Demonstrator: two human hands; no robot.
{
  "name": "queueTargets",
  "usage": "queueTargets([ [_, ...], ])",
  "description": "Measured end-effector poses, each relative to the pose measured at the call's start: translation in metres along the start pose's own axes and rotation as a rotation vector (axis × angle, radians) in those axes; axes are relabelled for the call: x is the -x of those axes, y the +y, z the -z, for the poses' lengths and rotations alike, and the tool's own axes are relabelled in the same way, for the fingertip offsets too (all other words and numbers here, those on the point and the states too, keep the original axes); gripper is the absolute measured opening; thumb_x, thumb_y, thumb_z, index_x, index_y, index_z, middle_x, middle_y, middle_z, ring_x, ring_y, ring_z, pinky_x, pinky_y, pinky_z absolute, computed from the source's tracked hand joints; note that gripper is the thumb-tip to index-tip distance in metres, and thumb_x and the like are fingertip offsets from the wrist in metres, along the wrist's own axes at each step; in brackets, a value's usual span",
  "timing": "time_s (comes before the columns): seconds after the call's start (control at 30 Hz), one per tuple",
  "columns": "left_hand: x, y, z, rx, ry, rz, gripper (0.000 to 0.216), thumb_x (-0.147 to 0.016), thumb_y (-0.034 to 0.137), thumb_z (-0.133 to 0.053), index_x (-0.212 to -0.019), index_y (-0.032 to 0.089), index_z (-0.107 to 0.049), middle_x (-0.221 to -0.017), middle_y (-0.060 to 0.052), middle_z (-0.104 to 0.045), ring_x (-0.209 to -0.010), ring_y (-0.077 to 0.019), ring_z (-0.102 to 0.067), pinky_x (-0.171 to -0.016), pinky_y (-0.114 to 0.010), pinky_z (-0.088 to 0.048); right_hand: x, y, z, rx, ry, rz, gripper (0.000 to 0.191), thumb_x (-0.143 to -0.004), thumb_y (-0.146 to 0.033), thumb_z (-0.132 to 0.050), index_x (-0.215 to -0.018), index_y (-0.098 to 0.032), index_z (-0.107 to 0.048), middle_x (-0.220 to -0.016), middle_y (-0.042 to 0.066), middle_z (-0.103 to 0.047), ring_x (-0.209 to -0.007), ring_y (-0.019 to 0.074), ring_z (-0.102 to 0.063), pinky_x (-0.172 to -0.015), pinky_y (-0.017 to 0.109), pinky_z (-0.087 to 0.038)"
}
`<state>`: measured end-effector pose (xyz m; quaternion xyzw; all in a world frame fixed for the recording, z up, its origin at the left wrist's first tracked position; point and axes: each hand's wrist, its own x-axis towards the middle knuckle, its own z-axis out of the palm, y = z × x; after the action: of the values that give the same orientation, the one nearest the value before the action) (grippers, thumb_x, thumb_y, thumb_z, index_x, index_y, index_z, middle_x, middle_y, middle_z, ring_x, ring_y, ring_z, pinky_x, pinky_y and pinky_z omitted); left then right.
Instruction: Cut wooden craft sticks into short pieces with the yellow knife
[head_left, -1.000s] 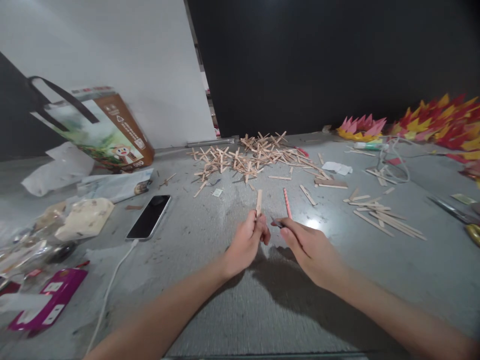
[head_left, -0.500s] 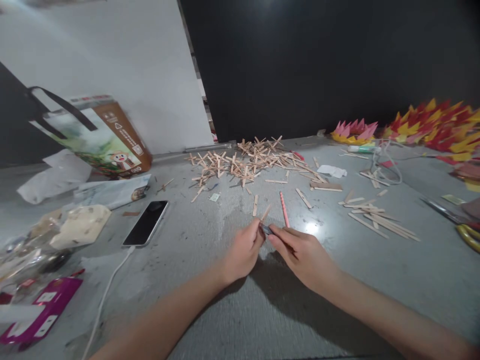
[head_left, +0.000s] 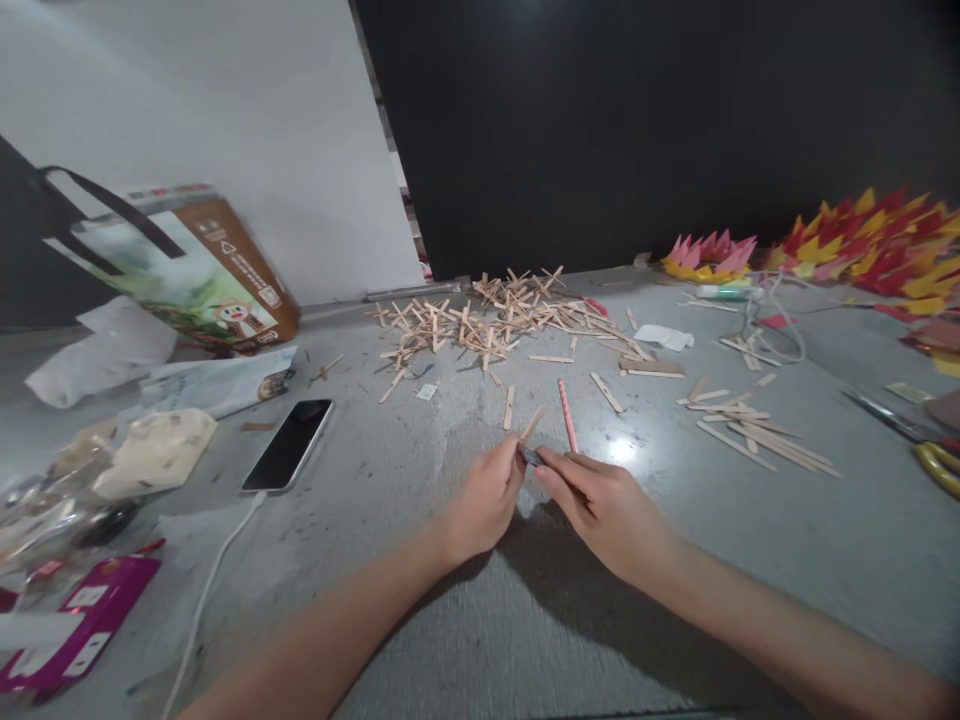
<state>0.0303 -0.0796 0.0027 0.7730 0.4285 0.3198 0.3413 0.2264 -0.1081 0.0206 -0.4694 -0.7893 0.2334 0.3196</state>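
Note:
My left hand [head_left: 484, 503] is closed round a thin wooden craft stick [head_left: 533, 424], whose far end sticks out beyond the fingers. Close beside it, my right hand [head_left: 611, 515] pinches a small dark grey piece [head_left: 531, 457] that meets the stick at the left fingertips. What kind of piece it is cannot be made out. A pink striped pencil [head_left: 568, 415] lies just beyond my right hand. One short craft stick [head_left: 509, 408] rests flat past my left hand, and another [head_left: 607, 392] lies to the right of the pencil.
A heap of crossed craft sticks [head_left: 487, 320] covers the table's far middle. Loose sticks [head_left: 757, 430] and scissors [head_left: 930, 465] lie right, near paper crowns [head_left: 709, 258]. On the left are a phone [head_left: 288, 447] with its cable [head_left: 214, 575], a carrier bag [head_left: 202, 265] and a purple packet [head_left: 90, 620].
The view has shifted very slightly. Both hands stay together in nearly the same place, with the stick and the grey piece still held.

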Motion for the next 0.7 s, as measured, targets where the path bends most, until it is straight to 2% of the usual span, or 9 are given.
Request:
queueTargets([
  [0.5, 0.0003, 0.0001, -0.0004, 0.013, 0.005, -0.003, 0.026, -0.110, 0.033, -0.030, -0.088, 0.023, -0.041, -0.070, 0.005, -0.044, -0.061, -0.0133, -0.041, -0.061, -0.028, -0.033, 0.0003, 0.0002, -0.0004, -0.011, 0.019, -0.023, 0.041, -0.110, -0.046, -0.042, -0.128, -0.026, -0.073, -0.119, 0.011, -0.077, -0.106, 0.0277, -0.075, -0.090, 0.040, -0.059],
  [0.7, -0.0014, -0.0026, 0.0021, -0.075, 0.031, -0.053, 0.030, -0.111, 0.033, -0.029, -0.085, 0.023, -0.041, -0.071, 0.004, -0.046, -0.063, -0.0141, -0.044, -0.063, -0.028, -0.036, 0.0000, -0.0007, -0.0012, -0.062, 0.007, -0.055, 0.041, -0.110, -0.047, -0.041, -0.127, -0.026, -0.072, -0.110, 0.011, -0.078, -0.103, 0.0274, -0.075, -0.091, 0.041, -0.059],
])
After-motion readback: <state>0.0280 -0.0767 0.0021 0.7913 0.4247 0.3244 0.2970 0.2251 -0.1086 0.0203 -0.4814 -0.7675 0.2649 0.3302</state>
